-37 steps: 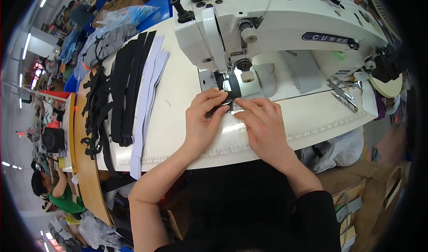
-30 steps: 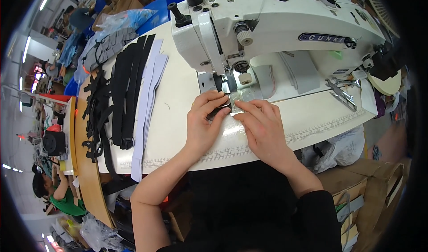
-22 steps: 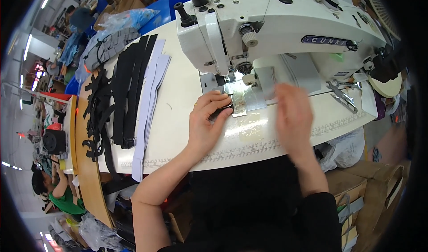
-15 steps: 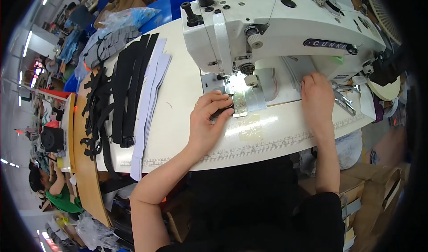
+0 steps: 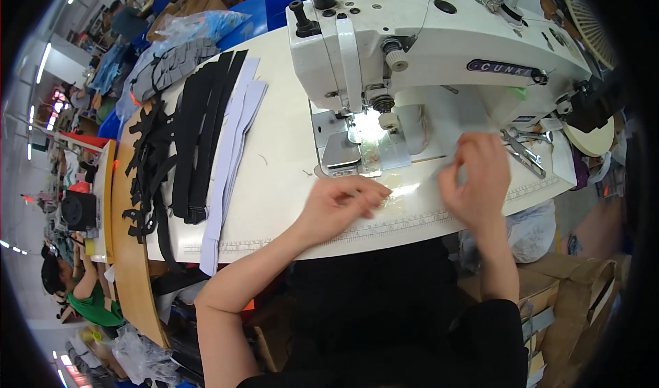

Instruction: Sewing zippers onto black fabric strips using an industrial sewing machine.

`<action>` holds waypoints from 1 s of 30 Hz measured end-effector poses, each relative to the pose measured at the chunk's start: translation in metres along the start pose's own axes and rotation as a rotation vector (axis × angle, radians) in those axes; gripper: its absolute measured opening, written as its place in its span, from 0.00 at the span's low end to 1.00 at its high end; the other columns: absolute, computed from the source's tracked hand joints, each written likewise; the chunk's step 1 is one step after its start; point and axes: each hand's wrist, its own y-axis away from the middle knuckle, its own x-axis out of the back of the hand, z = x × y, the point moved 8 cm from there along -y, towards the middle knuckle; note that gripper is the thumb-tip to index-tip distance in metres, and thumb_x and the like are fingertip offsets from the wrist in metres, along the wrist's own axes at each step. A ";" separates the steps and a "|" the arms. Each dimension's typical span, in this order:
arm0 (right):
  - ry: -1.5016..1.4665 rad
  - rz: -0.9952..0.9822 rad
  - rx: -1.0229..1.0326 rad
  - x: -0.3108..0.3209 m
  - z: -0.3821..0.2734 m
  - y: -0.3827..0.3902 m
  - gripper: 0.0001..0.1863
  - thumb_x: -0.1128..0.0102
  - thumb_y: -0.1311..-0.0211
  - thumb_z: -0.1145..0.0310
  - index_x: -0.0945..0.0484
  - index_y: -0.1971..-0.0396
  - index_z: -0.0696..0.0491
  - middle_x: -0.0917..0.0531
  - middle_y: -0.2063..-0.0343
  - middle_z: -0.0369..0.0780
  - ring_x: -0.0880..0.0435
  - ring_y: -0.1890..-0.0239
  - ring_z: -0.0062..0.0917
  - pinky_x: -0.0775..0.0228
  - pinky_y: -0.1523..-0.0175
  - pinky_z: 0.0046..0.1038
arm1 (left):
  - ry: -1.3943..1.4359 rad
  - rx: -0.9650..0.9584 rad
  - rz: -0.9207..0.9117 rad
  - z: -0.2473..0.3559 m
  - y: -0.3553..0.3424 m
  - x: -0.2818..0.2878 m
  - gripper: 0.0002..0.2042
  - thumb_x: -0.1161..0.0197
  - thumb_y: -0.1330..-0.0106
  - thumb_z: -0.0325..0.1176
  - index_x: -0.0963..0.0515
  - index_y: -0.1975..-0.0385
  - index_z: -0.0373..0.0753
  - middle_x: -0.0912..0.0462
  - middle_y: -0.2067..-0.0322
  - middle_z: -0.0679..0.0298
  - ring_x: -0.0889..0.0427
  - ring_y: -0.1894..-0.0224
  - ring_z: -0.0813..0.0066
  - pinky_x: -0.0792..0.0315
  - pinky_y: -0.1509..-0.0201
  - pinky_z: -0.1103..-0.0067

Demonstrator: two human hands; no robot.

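My left hand (image 5: 343,204) hovers at the front of the sewing machine (image 5: 446,38). Its fingers reach right, loosely curved and slightly blurred, with nothing visible in them. Just beyond it lies the metal bed plate (image 5: 343,151), beside the lit presser foot and needle area. My right hand (image 5: 478,182) is raised over the table, right of the clear tape patch, its fingers bent and smeared by motion. Whether it holds anything is hidden. Behind that hand, a grey flat piece (image 5: 463,113) lies under the machine arm.
Black strips (image 5: 195,134) and white strips (image 5: 237,137) lie on the white table (image 5: 281,124) at left, beside tangled black straps (image 5: 152,161). Metal wrenches (image 5: 525,151) rest at right. A ruler tape (image 5: 329,237) runs along the front edge. A person in green (image 5: 93,295) sits far left.
My left hand has drawn back from the bed plate toward the front edge, uncovering the plate. My right hand has come off the grey pieces, nearer to me, with its fingers bent.
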 end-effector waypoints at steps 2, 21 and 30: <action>-0.174 -0.097 0.111 -0.003 -0.040 0.010 0.11 0.39 0.63 0.75 0.27 0.73 0.56 0.22 0.64 0.43 0.24 0.62 0.41 0.33 0.58 0.41 | -0.046 -0.048 -0.098 0.004 -0.002 -0.012 0.18 0.38 0.24 0.30 0.22 0.38 0.33 0.14 0.47 0.58 0.16 0.44 0.69 0.17 0.48 0.77; -0.863 -0.384 -0.454 -0.043 -0.021 0.023 0.29 0.32 0.30 0.58 0.26 0.37 0.59 0.20 0.49 0.42 0.25 0.43 0.29 0.36 0.34 0.33 | -0.052 -0.138 -0.109 -0.004 0.022 -0.036 0.12 0.36 0.26 0.29 0.22 0.48 0.29 0.14 0.55 0.60 0.21 0.51 0.80 0.26 0.44 0.76; -1.120 -0.628 -0.658 -0.083 -0.018 0.036 0.12 0.31 0.29 0.65 0.19 0.57 0.57 0.18 0.67 0.30 0.24 0.64 0.11 0.33 0.57 0.15 | -0.345 -0.281 0.276 0.027 0.054 0.050 0.12 0.36 0.26 0.32 0.17 0.48 0.35 0.10 0.65 0.65 0.13 0.64 0.77 0.19 0.56 0.76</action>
